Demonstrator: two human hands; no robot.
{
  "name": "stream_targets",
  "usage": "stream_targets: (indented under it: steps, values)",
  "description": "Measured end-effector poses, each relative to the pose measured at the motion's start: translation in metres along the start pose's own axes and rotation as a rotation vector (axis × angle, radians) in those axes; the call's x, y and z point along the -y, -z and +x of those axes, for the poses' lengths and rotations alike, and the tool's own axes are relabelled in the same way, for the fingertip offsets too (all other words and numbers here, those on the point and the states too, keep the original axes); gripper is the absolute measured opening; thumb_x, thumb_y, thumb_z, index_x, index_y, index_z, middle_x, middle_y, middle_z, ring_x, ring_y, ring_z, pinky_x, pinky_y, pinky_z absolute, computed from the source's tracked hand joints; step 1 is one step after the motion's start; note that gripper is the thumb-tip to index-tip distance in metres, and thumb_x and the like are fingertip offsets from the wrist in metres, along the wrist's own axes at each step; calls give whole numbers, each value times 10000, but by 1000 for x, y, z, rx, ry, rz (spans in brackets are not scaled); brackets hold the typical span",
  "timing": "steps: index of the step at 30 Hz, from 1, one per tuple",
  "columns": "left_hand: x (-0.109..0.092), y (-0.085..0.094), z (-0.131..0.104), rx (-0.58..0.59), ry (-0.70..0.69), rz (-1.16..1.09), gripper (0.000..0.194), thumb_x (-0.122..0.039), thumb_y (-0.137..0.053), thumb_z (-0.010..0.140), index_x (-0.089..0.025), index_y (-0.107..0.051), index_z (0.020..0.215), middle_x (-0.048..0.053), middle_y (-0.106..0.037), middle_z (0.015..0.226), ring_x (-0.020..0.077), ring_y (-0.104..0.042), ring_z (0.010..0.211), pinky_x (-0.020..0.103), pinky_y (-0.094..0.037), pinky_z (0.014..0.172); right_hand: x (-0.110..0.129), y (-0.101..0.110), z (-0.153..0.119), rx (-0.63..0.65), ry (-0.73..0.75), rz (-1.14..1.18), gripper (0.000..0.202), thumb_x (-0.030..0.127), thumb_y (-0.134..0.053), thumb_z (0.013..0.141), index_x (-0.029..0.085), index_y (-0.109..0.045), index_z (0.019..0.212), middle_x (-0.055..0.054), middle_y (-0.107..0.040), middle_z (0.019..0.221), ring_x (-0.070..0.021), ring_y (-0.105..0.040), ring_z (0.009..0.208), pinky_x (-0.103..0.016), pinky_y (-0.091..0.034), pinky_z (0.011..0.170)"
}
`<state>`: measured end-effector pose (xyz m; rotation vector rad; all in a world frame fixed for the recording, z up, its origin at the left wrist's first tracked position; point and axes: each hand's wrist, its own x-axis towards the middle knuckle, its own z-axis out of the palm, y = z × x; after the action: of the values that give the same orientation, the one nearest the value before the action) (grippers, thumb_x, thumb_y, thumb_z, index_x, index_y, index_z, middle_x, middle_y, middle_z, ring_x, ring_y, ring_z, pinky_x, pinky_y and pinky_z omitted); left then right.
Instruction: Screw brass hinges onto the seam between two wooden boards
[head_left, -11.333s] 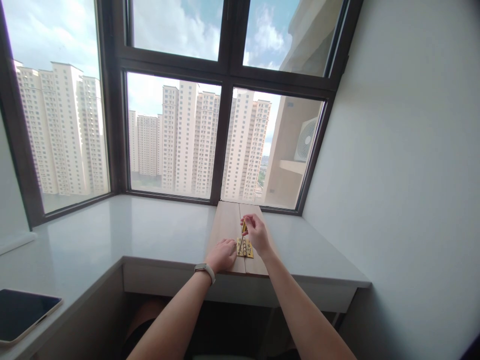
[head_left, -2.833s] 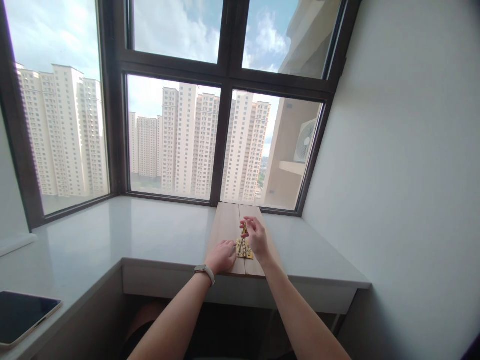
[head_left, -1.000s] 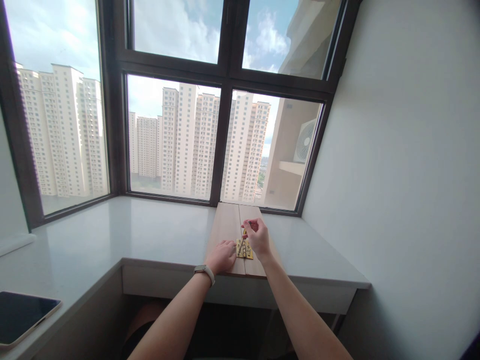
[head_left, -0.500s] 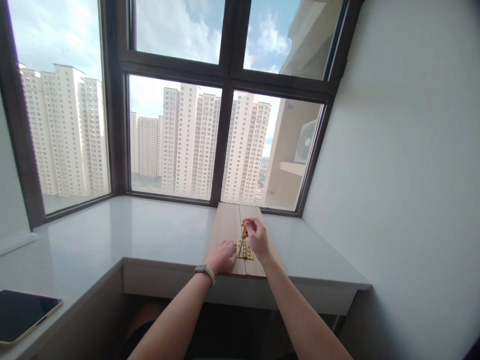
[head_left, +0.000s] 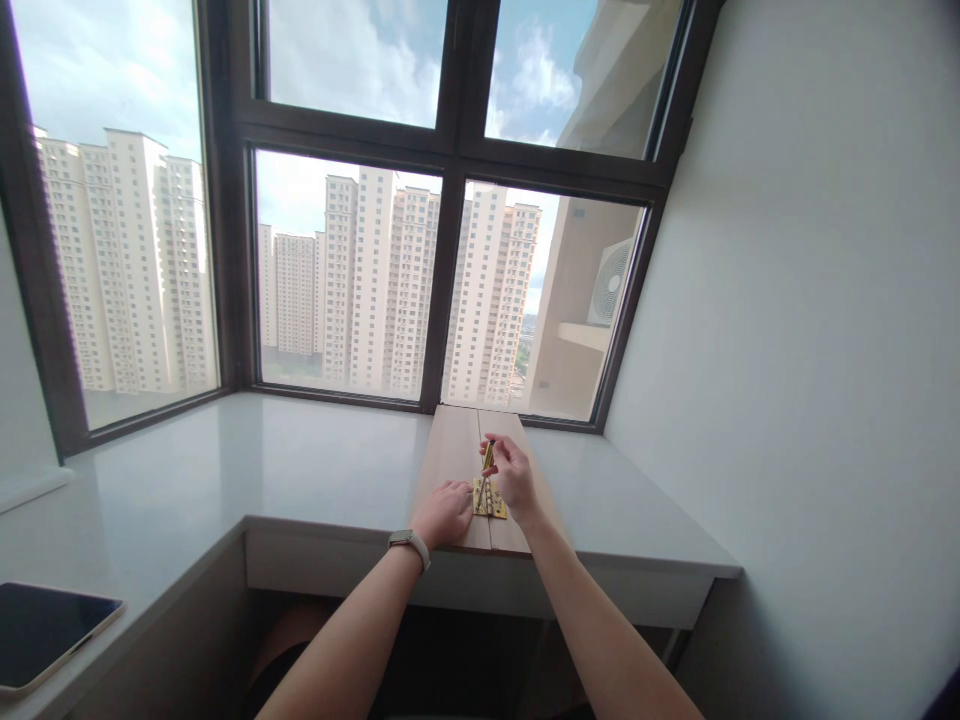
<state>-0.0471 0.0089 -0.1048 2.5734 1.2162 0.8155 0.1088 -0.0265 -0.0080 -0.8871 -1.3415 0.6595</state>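
Between my two hands a brass-coloured hinge (head_left: pixel 498 500) lies across the seam of two wooden boards (head_left: pixel 455 440). My right hand (head_left: pixel 516 482) is closed around the yellow-and-black handle of a screwdriver (head_left: pixel 489 456). Its thin shaft slants down to the left part of the hinge; whether the tip sits in a screw is too small to tell. Flat on the left board rests my left hand (head_left: pixel 444 514), fingers stretched out and their tips at the hinge's left edge. A watch with a light strap is on that wrist.
The boards lie on a white windowsill counter (head_left: pixel 330 460) whose front edge runs just before my hands. A dark-screened tablet or phone (head_left: pixel 52 632) rests at the lower left. Dark-framed windows (head_left: pixel 450 170) stand behind, and a white wall (head_left: pixel 810 300) closes the right side.
My right hand's fingers have shifted slightly on the screwdriver handle, showing more of it. The left hand and the hinge stay in place.
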Motion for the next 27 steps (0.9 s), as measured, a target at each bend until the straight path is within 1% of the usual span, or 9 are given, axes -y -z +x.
stream_targets:
  steps: [3,8,11,14,17,21,23,27]
  values:
    - [-1,0,0,5,9,8,370,-322,-519,961,-231,-602,1309,114,-639,1358,292,-528,1310,417,-411,1118,-3,0,1,-4,4,1,469,658,-593,901,224,-712,1033,-93,-740,985,-257,-723,951,-302,-618,564]
    - [-1,1,0,12,11,8,366,-326,-520,965,-230,-599,1308,118,-637,1355,295,-529,1306,420,-409,1122,-4,1,0,-46,29,-27,447,649,-659,869,217,-671,982,-99,-743,995,-267,-729,958,-300,-625,540]
    - [0,0,0,3,-2,3,364,-327,-513,969,-226,-597,1309,121,-634,1361,295,-531,1303,417,-410,1122,-4,1,0,-76,32,-43,442,638,-715,836,214,-638,934,-96,-745,944,-264,-733,899,-317,-632,537]
    - [1,0,-1,-6,-10,0,364,-320,-511,966,-220,-600,1305,121,-637,1356,290,-539,1295,410,-415,1118,-3,0,0,-73,26,-32,450,633,-750,811,219,-608,913,-86,-740,897,-261,-733,864,-324,-632,534]
    - [0,1,-1,-1,-8,-7,372,-318,-514,963,-223,-597,1313,120,-641,1349,289,-538,1300,409,-413,1119,-2,0,-1,-47,11,-6,446,640,-718,838,228,-623,981,-83,-740,936,-256,-727,891,-313,-627,542]
    - [-1,2,-1,4,-6,-14,375,-336,-513,970,-228,-594,1320,122,-637,1357,295,-534,1305,415,-412,1116,-2,0,-2,-11,-1,13,457,640,-598,919,227,-683,1097,-95,-731,1017,-244,-711,942,-306,-628,586]
    - [-1,2,-1,3,-5,-11,371,-341,-515,971,-226,-597,1314,125,-640,1349,298,-535,1300,417,-411,1115,-2,0,-2,5,6,14,445,627,-585,931,223,-698,1079,-98,-726,1021,-247,-708,958,-306,-630,595]
    - [0,0,0,-1,-10,-1,368,-328,-519,968,-217,-598,1309,126,-645,1333,293,-537,1290,408,-411,1112,-4,1,-1,-5,26,0,414,612,-628,912,217,-687,1018,-96,-724,1028,-254,-716,951,-308,-634,564]
